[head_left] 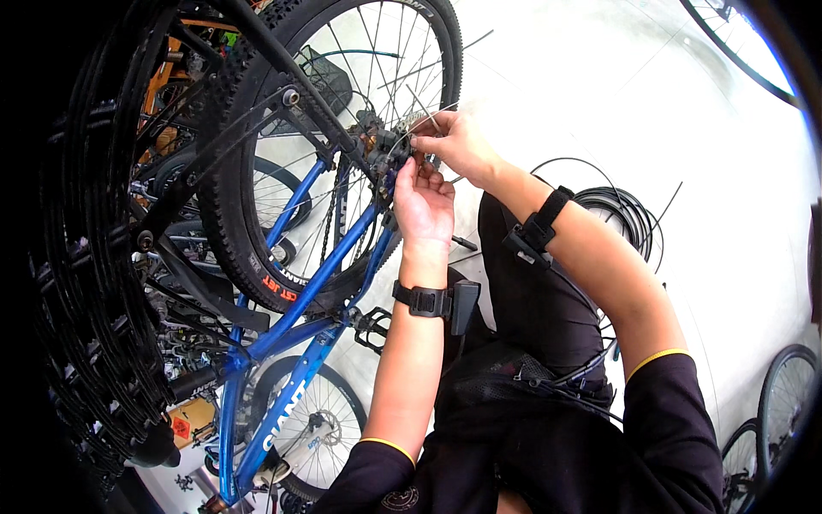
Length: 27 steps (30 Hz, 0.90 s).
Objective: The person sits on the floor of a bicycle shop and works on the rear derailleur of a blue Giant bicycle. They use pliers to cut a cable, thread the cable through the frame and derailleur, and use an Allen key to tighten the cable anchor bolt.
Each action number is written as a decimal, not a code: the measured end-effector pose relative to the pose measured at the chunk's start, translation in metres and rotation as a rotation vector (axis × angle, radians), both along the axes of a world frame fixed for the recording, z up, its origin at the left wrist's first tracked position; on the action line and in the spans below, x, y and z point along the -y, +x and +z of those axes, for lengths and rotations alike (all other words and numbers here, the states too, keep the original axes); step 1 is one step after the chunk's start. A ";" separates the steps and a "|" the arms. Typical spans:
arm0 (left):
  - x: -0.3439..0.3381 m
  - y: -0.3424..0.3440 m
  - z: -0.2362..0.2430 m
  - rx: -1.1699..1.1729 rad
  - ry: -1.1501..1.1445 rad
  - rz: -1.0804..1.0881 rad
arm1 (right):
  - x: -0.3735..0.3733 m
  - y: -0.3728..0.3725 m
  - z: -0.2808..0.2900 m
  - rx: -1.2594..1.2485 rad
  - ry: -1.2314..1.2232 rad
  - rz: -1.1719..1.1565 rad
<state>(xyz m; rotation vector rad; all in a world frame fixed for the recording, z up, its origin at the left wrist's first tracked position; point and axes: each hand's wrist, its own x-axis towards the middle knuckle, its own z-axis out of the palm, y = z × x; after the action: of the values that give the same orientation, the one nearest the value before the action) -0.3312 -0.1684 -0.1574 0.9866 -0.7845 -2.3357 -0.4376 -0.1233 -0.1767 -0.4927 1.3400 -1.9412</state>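
Observation:
A blue bicycle frame (291,317) lies along my left side, with its knobby-tyred wheel (232,214) near the top of the view. My left hand (424,206), palm up, has its fingers curled at the dark gear mechanism (381,154) by the hub. My right hand (462,150) pinches at the same mechanism, just above the left, among thin pale cables (411,94); what either hand grips is too small and hidden to name. Both wrists wear black strapped devices.
A coil of black cable (629,218) rests on the white tiled floor (582,94) right of my legs. Other wheels show at top right (745,64) and lower right (771,385). Dark racks and bicycle parts (94,257) crowd the left, beside a cardboard box (193,420).

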 end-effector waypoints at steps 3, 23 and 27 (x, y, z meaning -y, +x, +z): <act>0.004 -0.005 -0.002 -0.007 0.001 0.022 | 0.000 0.002 0.001 0.080 0.007 -0.007; 0.012 -0.019 -0.001 -0.027 0.122 0.074 | -0.049 -0.042 -0.004 -0.627 0.592 -0.842; 0.013 -0.020 -0.005 -0.043 0.141 0.082 | -0.058 -0.047 0.020 -0.620 0.272 -0.570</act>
<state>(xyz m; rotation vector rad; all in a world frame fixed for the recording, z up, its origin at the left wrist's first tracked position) -0.3516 -0.1815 -0.1627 1.0037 -0.5590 -2.3586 -0.4844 -0.0650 -0.1562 -0.6599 2.3088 -2.0706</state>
